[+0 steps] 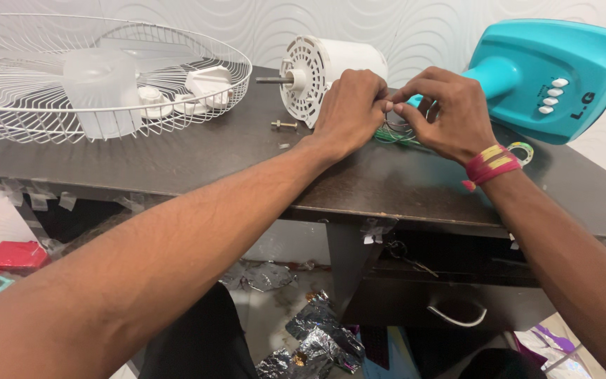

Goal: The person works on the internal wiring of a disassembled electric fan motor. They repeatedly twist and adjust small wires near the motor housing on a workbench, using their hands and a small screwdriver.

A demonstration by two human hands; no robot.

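Fingers (393,105) of both hands are pinching green wires (394,135) at 6 o'clock of the white motor (324,74) on the bench (212,154); left hand (348,112), right hand (447,116) curled tight.

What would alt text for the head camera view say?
Left hand and right hand pinch green wires beside a white fan motor on a dark table, between a wire fan guard and teal fan base.

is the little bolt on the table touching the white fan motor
Apart. The head view shows the small bolt lying on the dark table left of the white motor housing, with a strip of bare tabletop between them.
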